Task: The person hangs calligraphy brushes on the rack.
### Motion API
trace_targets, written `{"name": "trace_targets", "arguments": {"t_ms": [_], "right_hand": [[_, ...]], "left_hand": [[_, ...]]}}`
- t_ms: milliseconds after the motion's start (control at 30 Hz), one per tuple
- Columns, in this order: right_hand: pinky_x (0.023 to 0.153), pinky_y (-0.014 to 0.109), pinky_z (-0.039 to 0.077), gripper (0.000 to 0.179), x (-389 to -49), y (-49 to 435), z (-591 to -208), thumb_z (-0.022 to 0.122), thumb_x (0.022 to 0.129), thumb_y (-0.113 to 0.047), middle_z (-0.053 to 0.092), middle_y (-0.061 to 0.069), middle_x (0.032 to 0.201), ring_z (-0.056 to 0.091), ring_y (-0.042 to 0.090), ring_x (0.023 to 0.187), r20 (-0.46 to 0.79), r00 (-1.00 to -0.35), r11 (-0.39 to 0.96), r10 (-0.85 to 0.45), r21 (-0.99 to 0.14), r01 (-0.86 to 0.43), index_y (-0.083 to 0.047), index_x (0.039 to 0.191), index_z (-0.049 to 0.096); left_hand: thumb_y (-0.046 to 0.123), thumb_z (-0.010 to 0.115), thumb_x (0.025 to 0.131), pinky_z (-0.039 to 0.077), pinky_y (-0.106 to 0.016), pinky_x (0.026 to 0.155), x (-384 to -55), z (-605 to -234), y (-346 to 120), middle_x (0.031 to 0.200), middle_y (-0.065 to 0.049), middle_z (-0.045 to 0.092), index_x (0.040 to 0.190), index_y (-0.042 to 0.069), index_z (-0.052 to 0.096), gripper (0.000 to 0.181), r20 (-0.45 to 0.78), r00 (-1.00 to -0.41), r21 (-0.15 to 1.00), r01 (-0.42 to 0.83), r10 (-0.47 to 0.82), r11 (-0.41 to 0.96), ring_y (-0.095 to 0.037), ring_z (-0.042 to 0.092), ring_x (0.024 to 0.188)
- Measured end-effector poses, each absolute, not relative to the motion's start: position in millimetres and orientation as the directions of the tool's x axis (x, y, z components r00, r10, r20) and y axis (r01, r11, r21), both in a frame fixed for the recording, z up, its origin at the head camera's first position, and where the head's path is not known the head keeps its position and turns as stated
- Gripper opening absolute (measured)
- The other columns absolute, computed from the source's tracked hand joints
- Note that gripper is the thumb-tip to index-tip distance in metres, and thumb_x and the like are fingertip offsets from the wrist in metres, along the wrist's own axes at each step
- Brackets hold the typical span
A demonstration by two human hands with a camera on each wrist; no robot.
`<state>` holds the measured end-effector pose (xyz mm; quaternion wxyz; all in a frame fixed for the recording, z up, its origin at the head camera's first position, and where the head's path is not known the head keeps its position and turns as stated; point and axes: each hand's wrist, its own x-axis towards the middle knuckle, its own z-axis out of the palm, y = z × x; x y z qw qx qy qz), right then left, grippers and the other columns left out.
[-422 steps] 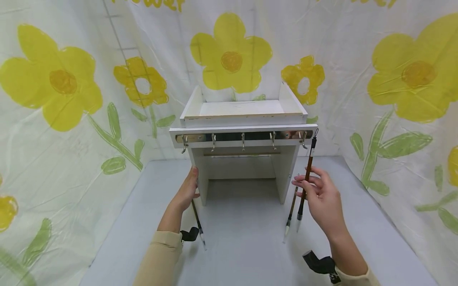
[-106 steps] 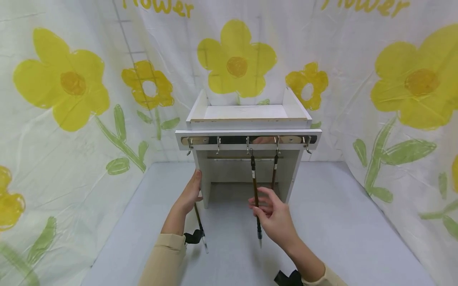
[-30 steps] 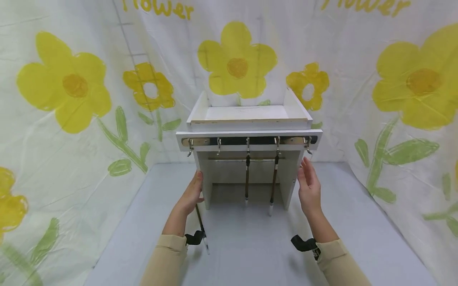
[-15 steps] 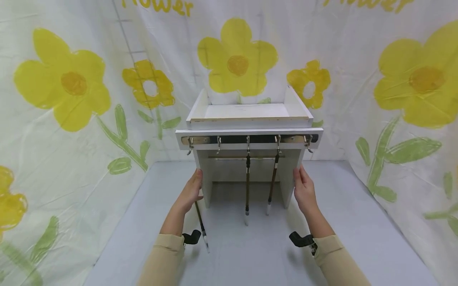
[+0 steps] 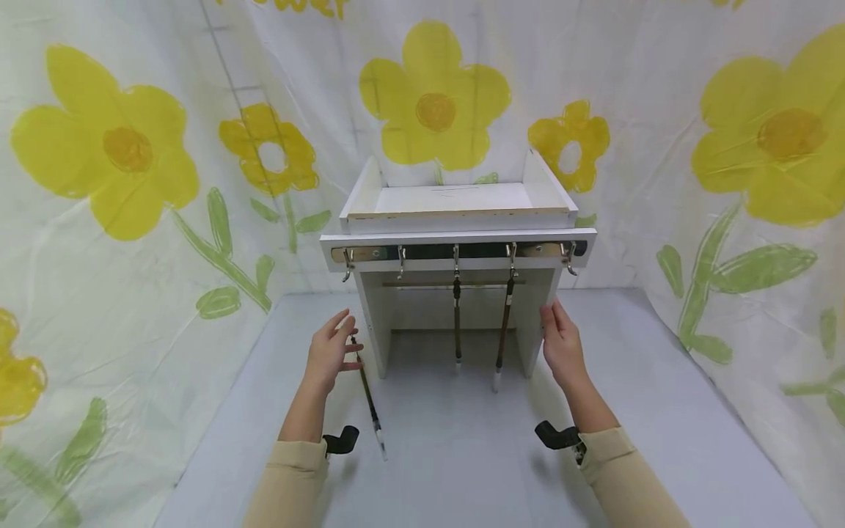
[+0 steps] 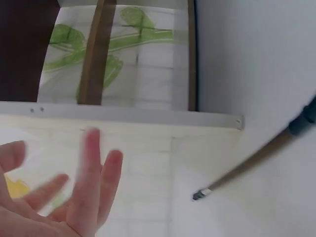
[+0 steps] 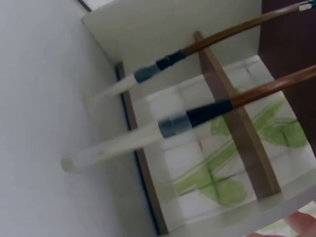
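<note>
In the head view a white wooden rack (image 5: 455,239) stands on the table, metal hooks along its front. One writing brush (image 5: 457,312) hangs from the middle hook, and another brush (image 5: 505,323) from the hook to its right. Both point tip down, clear caps visible in the right wrist view. My right hand (image 5: 563,345) rests against the front edge of the rack's right side panel. Left of the rack, my left hand (image 5: 328,352) holds nothing, fingers spread. Beside its fingertips lies a third brush (image 5: 370,396), apart from the hand in the left wrist view.
The pale table (image 5: 455,469) spreads around the rack. A white curtain (image 5: 647,176) with painted yellow flowers hangs behind and at both sides. On top of the rack is an open tray (image 5: 455,196). A dark wrist mount (image 5: 342,440) sits on my left wrist.
Since the oldest frame, two brushes from the right have been hung on hooks. My right hand has moved to the right panel. Just now my left hand left the left panel.
</note>
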<state>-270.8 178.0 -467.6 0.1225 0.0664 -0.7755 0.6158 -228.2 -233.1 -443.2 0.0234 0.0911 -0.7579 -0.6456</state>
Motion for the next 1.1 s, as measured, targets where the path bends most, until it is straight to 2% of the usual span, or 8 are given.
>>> {"name": "trace_targets", "arguments": {"t_ms": [100,267,467,700,833,933,1000,1100], "right_hand": [[0.115,0.058,0.036,0.061,-271.2,179.7,-467.0,0.037,0.107,-0.053,0.037,0.011,0.162,0.043,0.033,0.14,0.263,-0.963,0.234,0.058,-0.942,-0.243,-0.027,0.161,0.027],[0.102,0.054,0.045,0.059,-273.3,180.5,-466.5,0.036,0.107,-0.054,0.048,0.015,0.151,0.05,0.031,0.116,0.259,-0.964,0.237,0.066,-0.942,-0.237,-0.03,0.16,0.029],[0.104,0.059,0.046,0.059,-273.5,180.9,-465.4,0.037,0.106,-0.055,0.041,0.013,0.159,0.048,0.034,0.135,0.254,-0.965,0.222,0.06,-0.946,-0.235,-0.031,0.16,0.029],[0.094,0.05,0.05,0.058,-272.0,181.1,-466.2,0.035,0.107,-0.053,0.043,0.012,0.157,0.051,0.031,0.124,0.243,-0.968,0.224,0.066,-0.949,-0.223,-0.032,0.16,0.029],[0.099,0.055,0.049,0.058,-271.8,181.1,-466.5,0.036,0.106,-0.054,0.04,0.012,0.16,0.048,0.034,0.133,0.235,-0.97,0.208,0.061,-0.954,-0.218,-0.033,0.16,0.028],[0.105,0.061,0.046,0.06,-271.7,181.0,-466.9,0.036,0.105,-0.056,0.036,0.011,0.162,0.043,0.035,0.14,0.222,-0.974,0.192,0.052,-0.959,-0.209,-0.033,0.16,0.027],[0.106,0.062,0.044,0.062,-271.4,180.9,-467.5,0.037,0.105,-0.057,0.036,0.011,0.162,0.043,0.037,0.141,0.214,-0.976,0.185,0.049,-0.962,-0.202,-0.032,0.161,0.026],[0.106,0.062,0.044,0.063,-270.4,180.9,-468.6,0.036,0.106,-0.056,0.035,0.013,0.162,0.042,0.038,0.141,0.212,-0.976,0.189,0.044,-0.961,-0.2,-0.028,0.161,0.025]], "left_hand": [[0.041,0.051,0.105,0.063,-0.044,0.072,-226.7,-451.4,-236.1,0.145,-0.022,0.05,0.159,0.019,0.031,0.061,-0.157,-0.967,0.979,-0.179,-0.198,0.097,-0.039,0.066,0.111],[0.035,0.052,0.105,0.064,-0.042,0.07,-224.1,-468.2,-238.7,0.149,-0.024,0.044,0.159,0.013,0.029,0.062,-0.208,-0.956,0.968,-0.231,-0.207,0.095,-0.041,0.064,0.114],[0.025,0.055,0.103,0.064,-0.038,0.067,-221.2,-486.1,-235.9,0.146,-0.031,0.044,0.157,0.007,0.029,0.063,-0.255,-0.938,0.939,-0.298,-0.233,0.169,-0.047,0.059,0.119],[0.018,0.064,0.098,0.064,-0.039,0.068,-220.7,-506.9,-233.7,0.143,-0.035,0.044,0.155,-0.001,0.03,0.069,-0.312,-0.918,0.905,-0.366,-0.244,0.217,-0.047,0.057,0.119],[0.016,0.068,0.095,0.064,-0.039,0.069,-223.2,-515.7,-235.3,0.143,-0.035,0.043,0.153,-0.003,0.033,0.07,-0.326,-0.912,0.898,-0.381,-0.248,0.221,-0.046,0.056,0.119],[0.016,0.073,0.092,0.063,-0.035,0.065,-227.3,-522.0,-235.8,0.143,-0.035,0.042,0.151,-0.002,0.037,0.071,-0.323,-0.907,0.88,-0.393,-0.27,0.266,-0.041,0.066,0.104],[0.017,0.077,0.09,0.061,-0.031,0.061,-229.8,-525.9,-235.2,0.142,-0.036,0.045,0.149,-0.001,0.041,0.071,-0.312,-0.904,0.86,-0.399,-0.293,0.317,-0.032,0.071,0.083],[0.014,0.08,0.086,0.057,-0.028,0.054,-231.9,-530.2,-232.7,0.138,-0.037,0.049,0.146,0.0,0.045,0.071,-0.287,-0.902,0.833,-0.401,-0.323,0.382,-0.021,0.066,0.056]]}}
